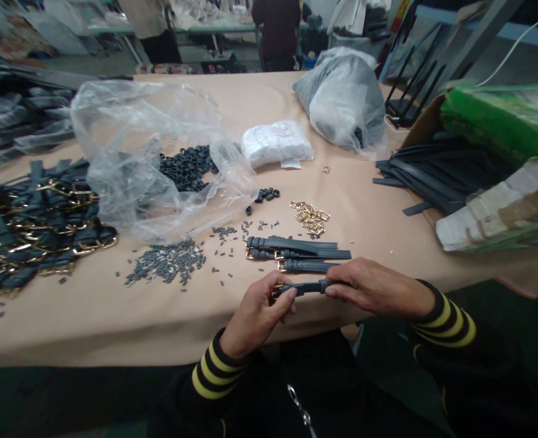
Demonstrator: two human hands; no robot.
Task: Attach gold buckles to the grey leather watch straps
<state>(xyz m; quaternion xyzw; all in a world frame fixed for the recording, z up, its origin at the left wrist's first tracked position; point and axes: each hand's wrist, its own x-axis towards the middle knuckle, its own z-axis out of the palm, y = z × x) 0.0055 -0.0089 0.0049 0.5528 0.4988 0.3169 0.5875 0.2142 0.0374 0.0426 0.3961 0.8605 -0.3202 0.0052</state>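
Observation:
Between my two hands, above the table's front edge, a dark strap [309,288] is stretched. My left hand [262,310] pinches its buckle end, where a bit of gold metal shows. The fingers of my right hand [369,286] are closed on the strap's other part, near a dark loop. Just beyond lie several finished-looking straps [300,246] with gold buckles at their left ends. Behind them is a small pile of gold buckles [309,216]. Small dark pieces [166,261] are heaped to the left.
A clear plastic bag [136,115] with dark loops [189,167] spreads over the table [232,328]. Buckled straps [36,225] pile up at far left. Further back are a white packet [275,143] and a full bag [346,100]. Flat strips [446,170] fill a box at right. Two people are beyond.

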